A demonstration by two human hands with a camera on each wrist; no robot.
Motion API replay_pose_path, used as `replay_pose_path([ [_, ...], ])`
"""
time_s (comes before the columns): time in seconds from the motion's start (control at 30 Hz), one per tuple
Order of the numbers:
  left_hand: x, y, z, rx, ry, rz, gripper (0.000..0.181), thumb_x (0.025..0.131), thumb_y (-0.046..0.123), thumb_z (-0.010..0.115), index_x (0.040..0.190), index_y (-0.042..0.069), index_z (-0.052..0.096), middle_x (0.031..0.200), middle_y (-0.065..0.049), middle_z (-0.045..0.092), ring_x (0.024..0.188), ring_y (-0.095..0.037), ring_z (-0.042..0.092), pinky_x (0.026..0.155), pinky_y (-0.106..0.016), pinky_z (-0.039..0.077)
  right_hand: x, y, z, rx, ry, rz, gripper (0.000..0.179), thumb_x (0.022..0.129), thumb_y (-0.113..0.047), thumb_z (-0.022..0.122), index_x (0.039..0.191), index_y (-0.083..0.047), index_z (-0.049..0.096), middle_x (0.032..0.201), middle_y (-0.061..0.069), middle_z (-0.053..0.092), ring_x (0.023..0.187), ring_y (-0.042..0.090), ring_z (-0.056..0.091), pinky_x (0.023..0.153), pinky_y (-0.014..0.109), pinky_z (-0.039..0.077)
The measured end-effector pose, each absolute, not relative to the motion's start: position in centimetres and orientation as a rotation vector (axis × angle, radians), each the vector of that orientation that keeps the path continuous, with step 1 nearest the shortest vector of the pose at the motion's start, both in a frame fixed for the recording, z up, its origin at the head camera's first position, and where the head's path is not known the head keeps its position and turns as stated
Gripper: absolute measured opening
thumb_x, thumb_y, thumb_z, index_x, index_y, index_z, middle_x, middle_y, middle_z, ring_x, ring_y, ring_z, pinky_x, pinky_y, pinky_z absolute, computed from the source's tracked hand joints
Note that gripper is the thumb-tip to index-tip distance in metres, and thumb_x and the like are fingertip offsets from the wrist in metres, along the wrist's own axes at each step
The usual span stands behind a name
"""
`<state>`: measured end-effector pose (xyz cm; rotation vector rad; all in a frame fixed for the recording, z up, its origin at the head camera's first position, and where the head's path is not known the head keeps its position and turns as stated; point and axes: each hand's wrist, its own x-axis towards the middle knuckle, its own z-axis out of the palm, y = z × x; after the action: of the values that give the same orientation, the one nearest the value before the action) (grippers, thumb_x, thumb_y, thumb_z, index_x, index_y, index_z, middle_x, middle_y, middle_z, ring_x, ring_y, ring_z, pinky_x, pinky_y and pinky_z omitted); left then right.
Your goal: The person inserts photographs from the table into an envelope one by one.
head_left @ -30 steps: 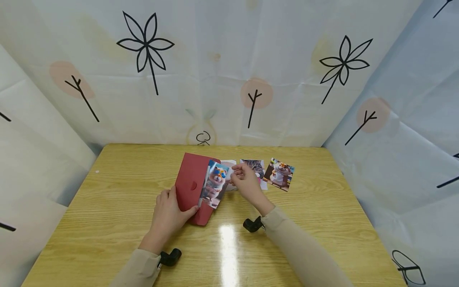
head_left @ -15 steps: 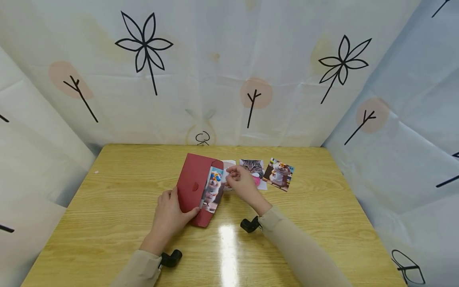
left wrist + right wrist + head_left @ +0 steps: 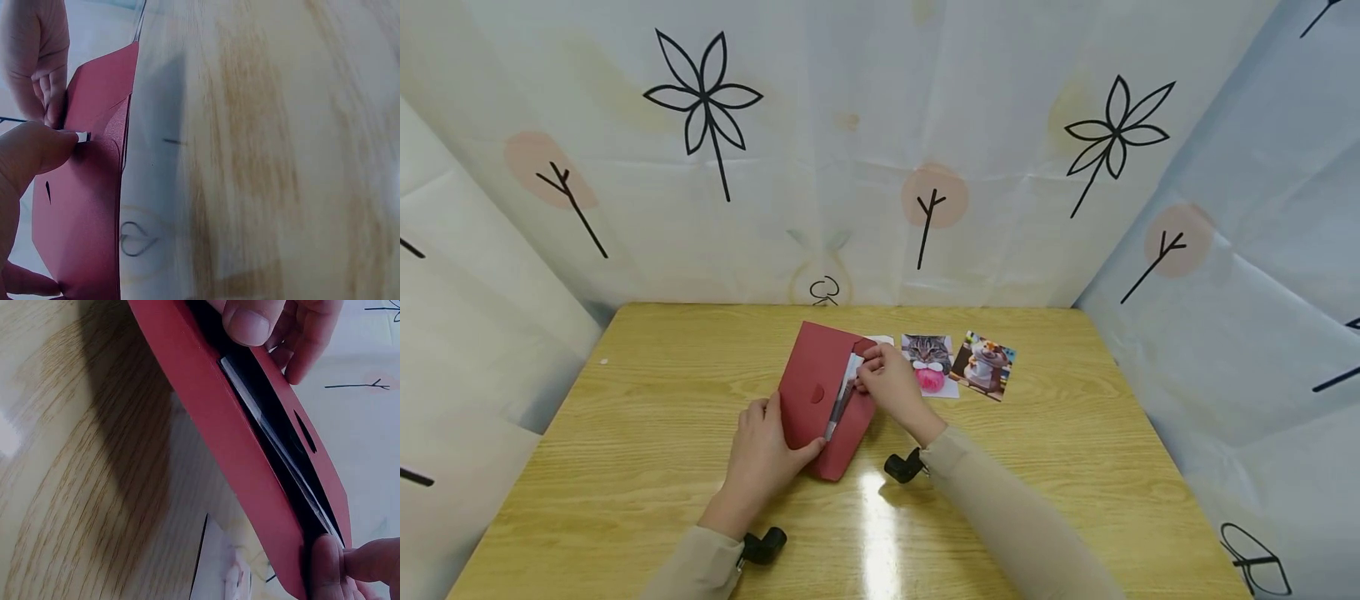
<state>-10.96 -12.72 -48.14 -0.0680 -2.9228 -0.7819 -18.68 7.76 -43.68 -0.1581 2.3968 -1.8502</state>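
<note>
A red paper envelope [image 3: 812,367] is tilted on the table with its mouth facing right. My left hand [image 3: 763,450] grips its near left part, the thumb over the opening and the fingers behind. At the mouth my right hand [image 3: 895,387] pinches a photo card [image 3: 841,408], most of which sits inside the envelope. In the right wrist view only the thin edge of the card [image 3: 281,447] shows in the dark opening. The envelope flap [image 3: 212,450] hangs open below it. How deep the card reaches is hidden.
To the right lie a cat photo [image 3: 928,358] and a hamster photo [image 3: 983,367]. Another pale card [image 3: 883,339] is mostly hidden behind the envelope and my right hand. A printed cloth [image 3: 850,208] stands along the table's back edge.
The right hand has moved left, and the photo card has slid into the envelope until its picture is almost out of sight. The envelope has shifted slightly right with the left hand.
</note>
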Motion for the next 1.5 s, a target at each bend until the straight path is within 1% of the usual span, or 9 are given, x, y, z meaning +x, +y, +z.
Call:
replay_pose_path([
  [0.07,-11.0,-12.7,-48.1,-0.08,-2.921,-0.778,0.106,0.071,0.055,0.079,0.142,-0.009,0.033,0.128,-0.027,0.042,0.112,-0.041,0.041,0.09,-0.053,0.042,-18.8,7.6,-43.8,-0.158,2.403,-1.841,0.023,0.093,0.001,0.054,0.116,0.007,0.053,0.094,0.022,0.062,0.079,0.035,0.068,0.071,0.04,0.057],
  [0.13,-11.0,-12.7,-48.1,-0.098,-2.917,-0.776,0.106,0.07,0.055,0.079,0.142,-0.009,0.034,0.128,-0.027,0.043,0.113,-0.041,0.041,0.091,-0.053,0.042,-19.3,7.7,-44.8,-0.162,2.434,-1.825,0.022,0.093,-0.001,0.055,0.115,0.004,0.054,0.091,0.016,0.063,0.076,0.028,0.068,0.068,0.035,0.057],
  [0.33,-10.9,-12.7,-48.1,-0.141,-2.912,-0.784,0.104,0.071,0.055,0.078,0.141,-0.009,0.035,0.129,-0.026,0.044,0.115,-0.041,0.042,0.094,-0.053,0.041,-19.3,7.5,-44.9,-0.188,2.489,-1.753,0.025,0.095,-0.004,0.054,0.118,0.003,0.057,0.092,0.013,0.065,0.075,0.023,0.068,0.067,0.031,0.056],
  [0.57,-10.9,-12.9,-48.3,-0.115,-2.922,-0.789,0.106,0.071,0.055,0.078,0.143,-0.008,0.033,0.13,-0.026,0.043,0.116,-0.04,0.041,0.093,-0.053,0.042,-19.1,8.0,-44.7,-0.267,2.504,-1.687,0.028,0.097,-0.01,0.053,0.124,-0.001,0.056,0.096,0.013,0.065,0.079,0.025,0.068,0.067,0.032,0.056],
  [0.8,-11.1,-13.4,-48.3,-0.057,-2.932,-0.805,0.104,0.071,0.053,0.079,0.142,-0.009,0.033,0.129,-0.026,0.042,0.114,-0.04,0.041,0.09,-0.054,0.043,-19.6,11.1,-44.9,-0.272,2.626,-1.591,0.032,0.097,-0.02,0.057,0.125,-0.005,0.057,0.1,0.009,0.064,0.084,0.023,0.066,0.066,0.035,0.053],
  [1.0,-11.1,-13.7,-48.3,-0.043,-2.939,-0.808,0.104,0.072,0.052,0.079,0.142,-0.009,0.033,0.13,-0.027,0.041,0.115,-0.041,0.04,0.09,-0.054,0.043,-19.7,14.6,-46.0,-0.145,2.78,-1.448,0.039,0.095,-0.031,0.062,0.125,-0.007,0.058,0.103,0.005,0.063,0.09,0.021,0.062,0.074,0.038,0.051],
  [1.1,-11.1,-13.8,-48.4,-0.031,-2.945,-0.801,0.104,0.072,0.053,0.078,0.142,-0.009,0.033,0.13,-0.027,0.042,0.114,-0.041,0.04,0.09,-0.054,0.043,-19.7,16.1,-46.3,-0.086,2.792,-1.403,0.044,0.094,-0.034,0.063,0.127,-0.006,0.056,0.107,0.006,0.062,0.095,0.023,0.061,0.078,0.04,0.051],
  [1.37,-11.1,-14.0,-48.5,-0.027,-2.935,-0.798,0.104,0.072,0.053,0.078,0.141,-0.01,0.034,0.129,-0.027,0.042,0.113,-0.04,0.041,0.089,-0.054,0.043,-20.3,20.7,-46.7,0.056,2.816,-1.321,0.066,0.09,-0.046,0.065,0.136,-0.002,0.046,0.127,0.017,0.053,0.115,0.031,0.052,0.095,0.047,0.043],
  [1.5,-11.1,-14.0,-48.5,-0.033,-2.932,-0.803,0.104,0.072,0.053,0.078,0.141,-0.01,0.034,0.129,-0.026,0.042,0.114,-0.04,0.041,0.089,-0.055,0.043,-20.9,23.2,-46.7,0.122,2.801,-1.334,0.073,0.09,-0.045,0.065,0.141,0.001,0.039,0.137,0.023,0.045,0.125,0.036,0.044,0.1,0.05,0.039],
])
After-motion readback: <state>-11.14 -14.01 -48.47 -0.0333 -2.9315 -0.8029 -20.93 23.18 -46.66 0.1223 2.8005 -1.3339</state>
